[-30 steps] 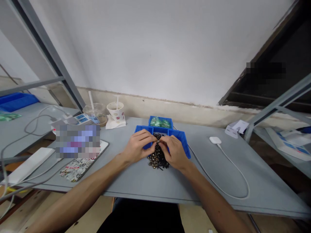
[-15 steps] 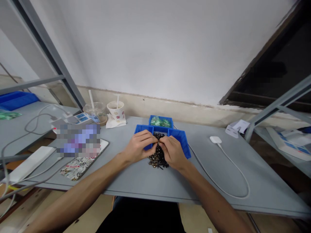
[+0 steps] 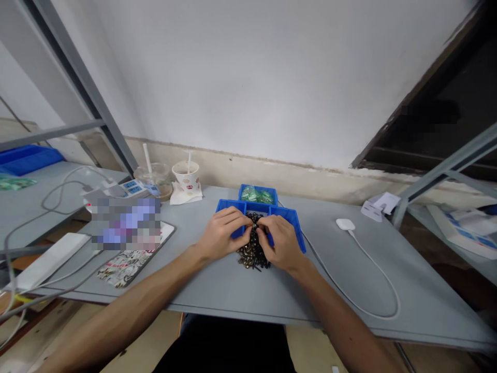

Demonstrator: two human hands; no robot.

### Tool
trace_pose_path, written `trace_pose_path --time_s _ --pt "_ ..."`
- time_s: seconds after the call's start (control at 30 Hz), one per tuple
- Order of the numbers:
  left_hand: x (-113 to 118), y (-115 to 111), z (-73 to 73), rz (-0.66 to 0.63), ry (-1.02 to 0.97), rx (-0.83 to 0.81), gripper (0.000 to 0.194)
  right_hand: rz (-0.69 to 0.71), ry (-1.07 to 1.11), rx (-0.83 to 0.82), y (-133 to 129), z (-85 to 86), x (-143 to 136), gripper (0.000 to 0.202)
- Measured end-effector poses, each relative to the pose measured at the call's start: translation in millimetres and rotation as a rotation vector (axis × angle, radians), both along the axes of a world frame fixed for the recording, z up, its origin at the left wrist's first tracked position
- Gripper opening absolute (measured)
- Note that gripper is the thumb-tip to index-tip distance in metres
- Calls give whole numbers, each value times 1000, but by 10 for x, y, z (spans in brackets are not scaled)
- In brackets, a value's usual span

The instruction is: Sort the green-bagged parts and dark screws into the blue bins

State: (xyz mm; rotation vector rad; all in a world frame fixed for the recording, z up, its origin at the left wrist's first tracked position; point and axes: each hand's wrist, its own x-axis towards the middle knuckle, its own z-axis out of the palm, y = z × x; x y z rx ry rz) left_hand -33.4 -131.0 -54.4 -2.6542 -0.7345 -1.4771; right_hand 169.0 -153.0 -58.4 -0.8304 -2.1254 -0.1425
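Small dark metal parts [image 3: 254, 254] lie in a heap that runs from the middle section of a blue tray [image 3: 292, 223] toward the person, its near end on the grey tabletop [image 3: 217, 290]. Over the heap, the left hand [image 3: 227, 233] and right hand [image 3: 279, 241] face each other, fingers bent, tips just beside one another; whether either pinches a part I cannot tell. Side walls of the tray rise close behind both hands, and a small blue bin [image 3: 240, 194] of green packets [image 3: 257, 195] stands right behind it. Toward the front edge, bare tabletop stretches before the heap; on the right it reaches to a white cable [image 3: 398, 300], on the left to a patterned flat case [image 3: 132, 264]. Compared with half a second ago, the fingertips have parted slightly, while tray and heap keep their places.
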Motion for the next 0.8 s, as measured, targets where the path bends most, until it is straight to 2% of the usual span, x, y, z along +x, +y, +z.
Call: trace_pose_path --time_s 0.53,0.8 --pt "-15 -5 15 -3 15 -4 9 11 -28 0 30 -48 -3 15" --pt "-18 0 1 -56 7 13 9 43 -4 -120 3 -59 -47 19"
